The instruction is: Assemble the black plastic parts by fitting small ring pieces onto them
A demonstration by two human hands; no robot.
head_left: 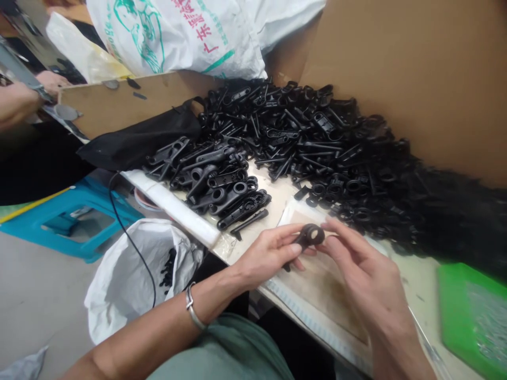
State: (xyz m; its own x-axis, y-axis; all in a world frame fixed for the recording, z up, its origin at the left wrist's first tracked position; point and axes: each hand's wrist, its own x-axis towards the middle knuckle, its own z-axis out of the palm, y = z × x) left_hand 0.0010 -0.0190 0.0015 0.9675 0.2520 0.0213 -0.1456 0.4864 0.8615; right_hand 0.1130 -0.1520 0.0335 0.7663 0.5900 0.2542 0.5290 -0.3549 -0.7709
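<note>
My left hand [271,253] grips a black plastic part [308,237] with a ring-shaped end, holding it just above the table's near edge. My right hand [358,269] touches the ring end with its fingertips from the right. A silver bracelet [193,306] circles my left wrist. Beyond my hands a large heap of similar black plastic parts [317,142] spreads over the table [415,279]. A smaller sorted group of parts [217,184] lies to the left of the heap.
A cardboard wall [415,68] backs the table. A white bag [130,274] holding several black parts hangs below the table's left edge. A green tray [471,316] is at right, a blue stool [79,216] at left, another person's hands [35,89] at far left.
</note>
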